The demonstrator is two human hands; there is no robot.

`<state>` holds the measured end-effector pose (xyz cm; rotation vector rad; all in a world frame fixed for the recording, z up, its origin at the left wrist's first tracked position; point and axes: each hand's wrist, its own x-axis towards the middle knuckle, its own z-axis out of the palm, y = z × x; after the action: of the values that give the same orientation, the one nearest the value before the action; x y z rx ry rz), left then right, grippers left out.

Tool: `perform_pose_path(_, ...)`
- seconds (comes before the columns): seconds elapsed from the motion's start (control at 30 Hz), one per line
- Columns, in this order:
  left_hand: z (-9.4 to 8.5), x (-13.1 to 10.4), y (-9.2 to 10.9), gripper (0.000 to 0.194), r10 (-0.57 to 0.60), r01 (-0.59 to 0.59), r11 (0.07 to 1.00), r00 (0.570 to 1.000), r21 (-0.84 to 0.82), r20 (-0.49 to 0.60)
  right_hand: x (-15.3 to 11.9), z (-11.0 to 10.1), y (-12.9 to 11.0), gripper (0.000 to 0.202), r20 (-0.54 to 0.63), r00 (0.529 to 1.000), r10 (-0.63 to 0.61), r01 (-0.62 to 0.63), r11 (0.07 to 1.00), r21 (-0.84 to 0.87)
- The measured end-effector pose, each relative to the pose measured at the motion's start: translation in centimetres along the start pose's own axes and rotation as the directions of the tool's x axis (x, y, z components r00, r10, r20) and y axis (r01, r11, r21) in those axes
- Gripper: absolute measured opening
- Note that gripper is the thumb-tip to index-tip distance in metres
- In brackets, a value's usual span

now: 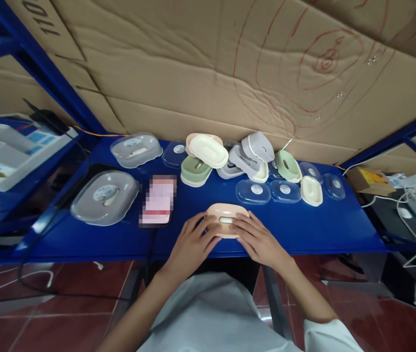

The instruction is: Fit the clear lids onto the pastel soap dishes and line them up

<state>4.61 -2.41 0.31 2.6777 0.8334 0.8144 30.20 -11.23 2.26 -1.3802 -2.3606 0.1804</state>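
Note:
A peach plastic soap dish (227, 210) with a long slot in its middle lies near the table's front edge. My left hand (195, 238) grips its left end, fingers over the top. From the other side my right hand (259, 237) holds the right end in the same way. The underside of the dish is hidden. Beyond it are two clear lids (253, 191) with round labels. A cream tray (311, 190) lies to their right. Farther back, a green soap dish (195, 168) stands beneath a tilted cream tray (208, 150).
Grey dishes (246, 160) are piled at the back, beside another green dish (287, 165). Large grey clear-covered containers (105, 198) sit on the left, near a phone (158, 200) with a blurred screen. Cardboard (178, 73) walls the back of the blue table (325, 227).

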Motion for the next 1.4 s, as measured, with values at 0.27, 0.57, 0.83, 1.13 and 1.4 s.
perform_pose_path(0.27,-0.5,0.1,0.5,0.015,-0.103,0.108,0.976,0.994,-0.187,0.036,-0.5,-1.6,5.4,0.061,-0.21,0.933,0.292,-0.328,0.93,-0.166)
perform_pose_path(0.57,-0.8,0.2,0.2,0.072,-0.237,0.263,0.892,0.965,-0.367,0.115,-0.4,-0.9,4.5,0.042,-0.321,0.885,0.337,-0.358,0.934,-0.007)
perform_pose_path(0.83,-0.1,-0.1,-0.2,0.077,-0.28,0.315,0.868,0.949,-0.385,0.146,0.6,-0.7,5.2,0.052,-0.268,0.858,0.438,-0.463,0.885,-0.037)
perform_pose_path(1.13,0.2,-0.1,-0.2,0.097,-0.273,0.293,0.864,0.956,-0.409,0.106,0.2,-1.0,0.8,0.052,-0.169,0.973,0.159,-0.145,0.985,0.094)
perform_pose_path(1.4,0.3,-0.3,-0.6,0.086,-0.244,0.271,0.874,0.963,-0.404,0.118,0.3,0.6,0.2,0.057,-0.114,0.991,-0.075,0.068,0.996,-0.066)
